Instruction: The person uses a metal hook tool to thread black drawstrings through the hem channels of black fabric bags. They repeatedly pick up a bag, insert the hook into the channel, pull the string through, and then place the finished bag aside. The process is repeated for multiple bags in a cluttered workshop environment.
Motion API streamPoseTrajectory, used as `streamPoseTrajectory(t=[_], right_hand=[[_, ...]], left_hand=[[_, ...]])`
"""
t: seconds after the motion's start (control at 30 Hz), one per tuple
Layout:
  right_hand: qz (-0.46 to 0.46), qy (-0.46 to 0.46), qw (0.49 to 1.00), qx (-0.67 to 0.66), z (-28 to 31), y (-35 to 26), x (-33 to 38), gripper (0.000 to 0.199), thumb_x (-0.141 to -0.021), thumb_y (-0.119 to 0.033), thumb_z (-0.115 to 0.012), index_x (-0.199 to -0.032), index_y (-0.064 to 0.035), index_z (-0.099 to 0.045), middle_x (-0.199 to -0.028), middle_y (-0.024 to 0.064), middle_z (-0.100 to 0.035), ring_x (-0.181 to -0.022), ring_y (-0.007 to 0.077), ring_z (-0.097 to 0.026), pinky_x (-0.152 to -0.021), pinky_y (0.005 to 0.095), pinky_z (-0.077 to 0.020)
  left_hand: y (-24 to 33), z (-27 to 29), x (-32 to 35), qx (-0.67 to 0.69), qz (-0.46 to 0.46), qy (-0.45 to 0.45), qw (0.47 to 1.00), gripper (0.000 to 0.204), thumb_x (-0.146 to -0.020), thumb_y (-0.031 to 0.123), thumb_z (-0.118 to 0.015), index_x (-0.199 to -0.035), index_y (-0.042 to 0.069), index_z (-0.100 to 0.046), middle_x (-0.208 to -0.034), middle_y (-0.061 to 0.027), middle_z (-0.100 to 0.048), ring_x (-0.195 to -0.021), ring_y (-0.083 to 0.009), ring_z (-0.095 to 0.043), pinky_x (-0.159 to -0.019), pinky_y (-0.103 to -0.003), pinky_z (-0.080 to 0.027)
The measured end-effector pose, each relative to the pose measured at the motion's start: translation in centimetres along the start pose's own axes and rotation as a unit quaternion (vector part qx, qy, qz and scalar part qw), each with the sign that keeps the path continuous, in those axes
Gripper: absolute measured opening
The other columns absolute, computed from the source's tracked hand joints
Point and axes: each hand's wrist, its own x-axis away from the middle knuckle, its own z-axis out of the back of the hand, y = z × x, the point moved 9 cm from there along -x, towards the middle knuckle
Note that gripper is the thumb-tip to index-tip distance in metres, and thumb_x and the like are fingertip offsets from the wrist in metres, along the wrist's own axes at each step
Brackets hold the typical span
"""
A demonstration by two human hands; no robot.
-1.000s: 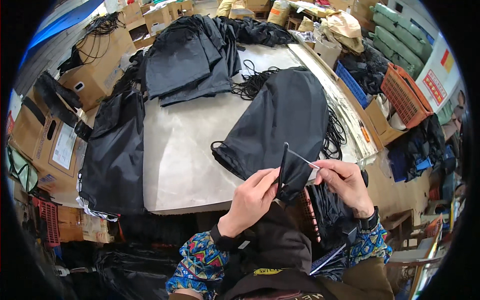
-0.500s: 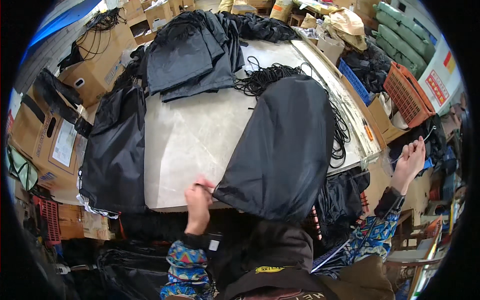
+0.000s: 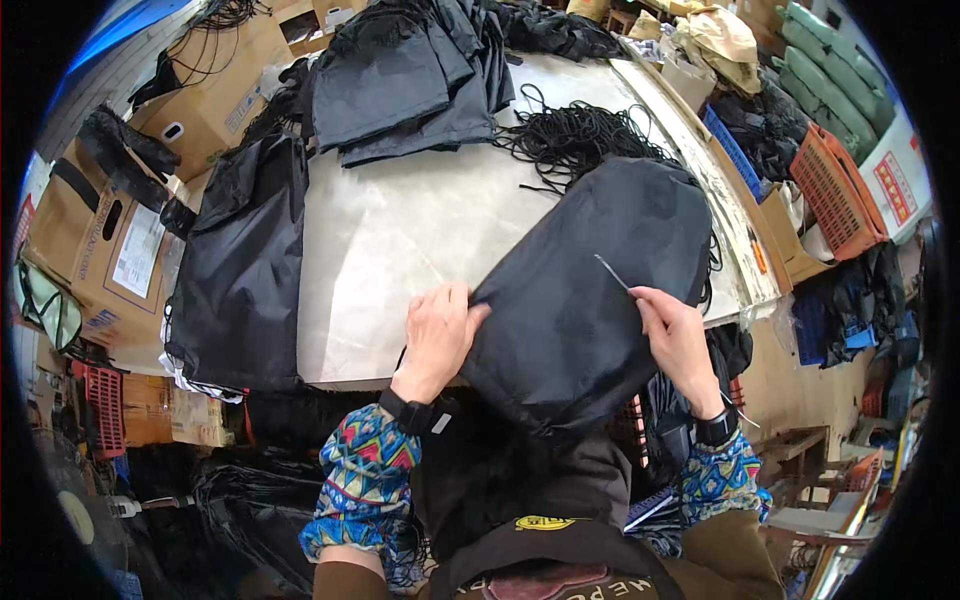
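A black fabric drawstring-type bag (image 3: pixel 590 290) lies flat on the table in front of me, its rounded end pointing away. My left hand (image 3: pixel 438 335) is closed at the bag's left edge, thumb over the fabric; its fingertips are partly hidden. Over the bag's right side, my right hand (image 3: pixel 680 345) pinches a thin metal rod (image 3: pixel 612 272), its tip pointing up and left above the fabric. A thin pale end sticks out behind the right wrist, seemingly the same rod. Black cords (image 3: pixel 575 140) lie tangled just beyond the bag.
Black fabric pieces are stacked at the table's (image 3: pixel 390 240) far side (image 3: pixel 390 90); another black piece (image 3: pixel 245 270) hangs over its left edge. Cardboard boxes (image 3: pixel 120 250) stand at left. An orange crate (image 3: pixel 838 190) and a blue crate (image 3: pixel 733 150) are at right.
My right hand has swung in from the far right with the rod and is now over the bag. My left hand has moved up along the bag's edge. The bag has shifted slightly right.
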Motion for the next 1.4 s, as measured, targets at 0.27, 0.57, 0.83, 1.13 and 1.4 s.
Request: streamPoseTrajectory(t=[0.27, 0.57, 0.83, 1.13, 1.4], right_hand=[[0.077, -0.013, 0.997, 0.030, -1.7, -1.0, 2.1, 0.018, -0.088, -0.005, -0.055, -0.104, 0.0010, -0.062, -0.093, 0.0201, -0.064, -0.084, 0.0355, -0.064, -0.071, 0.0372, -0.0506], [0.237, -0.117, 0.944, 0.199, -9.0, -6.3, 2.6, 0.055, -0.080, -0.029, -0.067, -0.126, -0.0065, -0.050, -0.081, 0.0060, -0.049, -0.071, 0.0217, -0.056, -0.056, 0.0339, -0.0470], [0.189, -0.082, 0.946, 0.249, -7.8, -1.1, 2.5, 0.009, -0.074, -0.012, -0.061, -0.080, -0.0068, -0.057, -0.075, 0.0087, -0.051, -0.067, 0.0263, -0.059, -0.055, 0.0387, -0.0485], [-0.089, 0.069, 0.959, 0.259, 2.6, 10.8, 2.5, 0.022, -0.088, -0.020, -0.058, -0.094, 0.0008, -0.058, -0.078, 0.0202, -0.062, -0.069, 0.0356, -0.062, -0.061, 0.0407, -0.0493], [-0.238, -0.220, 0.834, -0.447, -3.8, 0.4, 3.2, 0.010, -0.088, -0.013, -0.063, -0.090, -0.0040, -0.060, -0.078, -0.0030, -0.062, -0.067, 0.0023, -0.053, -0.058, 0.0166, -0.0404]], left_hand=[[-10.9, 4.4, 4.3, 0.013, 0.264, 0.226, 0.938, 0.018, -0.094, 0.018, -0.049, -0.097, 0.000, -0.053, -0.081, -0.0253, -0.062, -0.076, -0.0447, -0.059, -0.065, -0.048, -0.044], [-8.7, 4.9, 5.1, 0.127, 0.241, 0.206, 0.940, 0.035, -0.093, 0.012, -0.053, -0.127, 0.003, -0.047, -0.063, -0.0179, -0.054, -0.055, -0.0292, -0.054, -0.055, -0.038, -0.042], [-10.0, 8.5, 6.0, 0.052, 0.220, 0.349, 0.910, 0.024, -0.093, 0.017, -0.057, -0.108, -0.001, -0.057, -0.063, -0.0083, -0.058, -0.054, -0.0151, -0.049, -0.056, -0.033, -0.043], [0.2, 6.1, 4.2, 0.003, 0.061, 0.211, 0.976, 0.032, -0.086, 0.015, -0.061, -0.114, 0.000, -0.056, -0.112, -0.0161, -0.057, -0.107, -0.0338, -0.049, -0.095, -0.043, -0.035], [14.4, -6.1, 3.5, 0.747, 0.163, -0.090, 0.639, 0.031, -0.093, 0.012, -0.058, -0.118, -0.005, -0.055, -0.090, -0.0067, -0.064, -0.084, -0.0145, -0.061, -0.079, -0.026, -0.048]])
